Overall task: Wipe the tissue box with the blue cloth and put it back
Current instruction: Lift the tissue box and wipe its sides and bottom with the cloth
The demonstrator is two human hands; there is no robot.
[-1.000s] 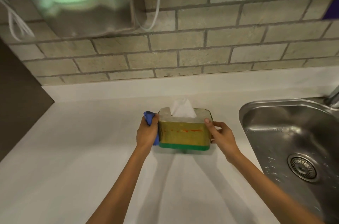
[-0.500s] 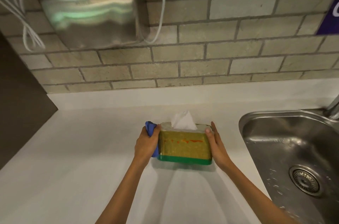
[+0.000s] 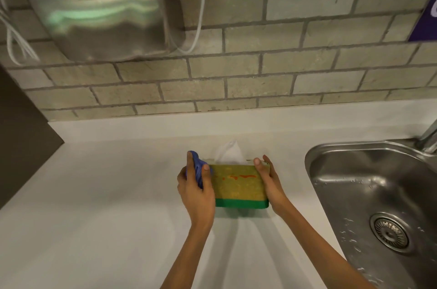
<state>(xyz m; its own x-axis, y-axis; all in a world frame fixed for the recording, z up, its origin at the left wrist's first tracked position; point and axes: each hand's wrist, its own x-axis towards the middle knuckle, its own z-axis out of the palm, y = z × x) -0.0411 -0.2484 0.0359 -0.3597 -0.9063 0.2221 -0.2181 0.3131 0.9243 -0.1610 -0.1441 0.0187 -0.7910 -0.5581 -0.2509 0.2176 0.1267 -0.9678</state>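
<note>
The tissue box (image 3: 237,186) is yellow with a green base band and a red mark on its near face; a white tissue (image 3: 230,153) sticks out of its top. It is tilted so the near face shows, held just above the white counter (image 3: 106,206). My left hand (image 3: 196,190) grips the bunched blue cloth (image 3: 197,167) and presses it against the box's left end. My right hand (image 3: 269,181) clasps the box's right end, thumb on the top edge.
A steel sink (image 3: 369,199) with a drain (image 3: 389,232) lies to the right, its tap (image 3: 429,138) at the far right edge. A metal hand dryer (image 3: 99,14) with white cables hangs on the brick wall. A dark panel (image 3: 21,137) bounds the left.
The box has tipped further toward me, showing more of its near face. My left thumb and the cloth have come round onto the box's left front corner.
</note>
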